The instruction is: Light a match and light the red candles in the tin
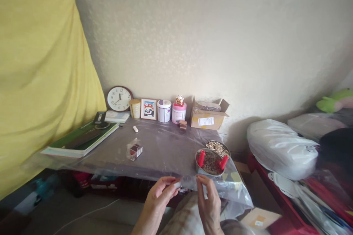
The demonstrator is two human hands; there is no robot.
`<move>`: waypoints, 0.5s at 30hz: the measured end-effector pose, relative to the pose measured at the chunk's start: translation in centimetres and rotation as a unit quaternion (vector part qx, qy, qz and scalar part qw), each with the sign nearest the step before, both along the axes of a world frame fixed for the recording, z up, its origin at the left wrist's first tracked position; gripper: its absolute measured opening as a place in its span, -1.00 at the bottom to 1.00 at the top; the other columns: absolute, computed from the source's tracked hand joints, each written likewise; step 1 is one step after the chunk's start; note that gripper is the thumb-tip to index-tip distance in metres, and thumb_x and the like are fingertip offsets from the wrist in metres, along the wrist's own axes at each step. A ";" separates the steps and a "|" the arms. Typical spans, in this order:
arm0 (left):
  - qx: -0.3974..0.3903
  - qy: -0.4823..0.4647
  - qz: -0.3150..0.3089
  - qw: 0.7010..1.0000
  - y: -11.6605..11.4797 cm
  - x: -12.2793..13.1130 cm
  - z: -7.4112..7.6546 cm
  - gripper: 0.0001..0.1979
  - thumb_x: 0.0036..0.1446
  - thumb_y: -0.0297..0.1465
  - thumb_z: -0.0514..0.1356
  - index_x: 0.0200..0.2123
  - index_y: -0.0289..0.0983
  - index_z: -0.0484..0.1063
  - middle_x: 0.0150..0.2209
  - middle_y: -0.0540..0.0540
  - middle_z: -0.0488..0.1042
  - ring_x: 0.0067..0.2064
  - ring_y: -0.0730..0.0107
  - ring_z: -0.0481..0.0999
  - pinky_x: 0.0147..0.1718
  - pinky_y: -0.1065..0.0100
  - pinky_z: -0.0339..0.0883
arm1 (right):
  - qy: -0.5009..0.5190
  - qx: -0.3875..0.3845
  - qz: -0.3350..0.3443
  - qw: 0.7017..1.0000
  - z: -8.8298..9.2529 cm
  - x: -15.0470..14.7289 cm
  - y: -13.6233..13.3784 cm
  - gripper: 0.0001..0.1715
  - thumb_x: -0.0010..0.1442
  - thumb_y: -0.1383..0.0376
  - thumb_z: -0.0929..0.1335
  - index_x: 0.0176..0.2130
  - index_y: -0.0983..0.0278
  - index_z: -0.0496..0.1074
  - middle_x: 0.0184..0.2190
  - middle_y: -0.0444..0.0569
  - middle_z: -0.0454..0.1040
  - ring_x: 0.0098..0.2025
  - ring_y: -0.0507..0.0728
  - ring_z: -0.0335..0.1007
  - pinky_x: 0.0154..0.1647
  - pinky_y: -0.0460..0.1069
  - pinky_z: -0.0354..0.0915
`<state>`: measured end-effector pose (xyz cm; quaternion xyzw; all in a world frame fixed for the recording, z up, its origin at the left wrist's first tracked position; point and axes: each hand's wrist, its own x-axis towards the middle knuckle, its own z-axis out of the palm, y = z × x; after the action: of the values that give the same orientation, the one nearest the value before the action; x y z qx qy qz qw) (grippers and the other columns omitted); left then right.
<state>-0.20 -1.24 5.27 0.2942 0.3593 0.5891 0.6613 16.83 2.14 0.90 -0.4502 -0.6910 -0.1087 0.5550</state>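
Lower centre: left hand (163,192) with small box piece (177,184) in fingers, right hand (209,197) just right with second small piece (205,192), both before worktop (165,148). Along its back, left to right: clock (120,98), jar (135,109), picture frame (149,109), tub (164,112), another tub (179,113) with figurine (179,100) on top, carton (205,120). Worktop left: flat box (82,140). Centre-left: small pack (135,150). Right end: front bowl (202,171), two sticks (202,158) in it, rear bowl (228,150) behind. Frame right: plastic bag (281,147).

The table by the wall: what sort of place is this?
Probably a room in a home, though I can't be certain: a clock and a framed panda picture stand at the back of the table, and a figurine sits on a pink tub.
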 end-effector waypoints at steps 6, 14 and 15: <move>-0.006 0.000 0.001 1.000 -0.3 -0.7 -0.4 -0.66 -0.10 -0.18 0.40 -0.29 -0.27 0.55 -0.24 -0.10 0.61 -0.13 0.25 0.52 0.00 0.22 0.27 | 0.109 -0.015 -0.019 0.994 1.9 1.3 -0.2 -0.93 0.28 0.30 0.34 -0.25 0.26 0.42 -0.27 -0.04 0.53 -0.23 0.04 0.50 -0.13 -0.12 0.37; 0.001 -0.023 -0.019 1.000 -0.2 0.3 0.1 -0.71 -0.08 -0.23 0.40 -0.30 -0.27 0.53 -0.28 -0.08 0.61 -0.16 0.32 0.50 -0.09 0.29 0.29 | 0.045 -0.045 0.088 0.994 2.6 -1.4 -2.6 -0.89 0.26 0.41 0.31 -0.21 0.22 0.38 -0.23 -0.06 0.52 -0.20 0.01 0.50 -0.16 -0.14 0.37; 0.005 -0.024 -0.022 0.999 -0.2 0.4 0.2 -0.71 -0.07 -0.24 0.39 -0.30 -0.27 0.53 -0.27 -0.09 0.61 -0.15 0.32 0.50 -0.09 0.29 0.29 | 0.026 -0.048 0.091 0.994 2.6 -1.6 -2.7 -0.88 0.25 0.42 0.31 -0.20 0.22 0.38 -0.22 -0.06 0.52 -0.20 0.01 0.50 -0.17 -0.13 0.38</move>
<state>0.19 -1.40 5.42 0.2907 0.3338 0.5835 0.6809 15.26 -0.60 3.47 -0.4142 -0.7192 -0.0123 0.5577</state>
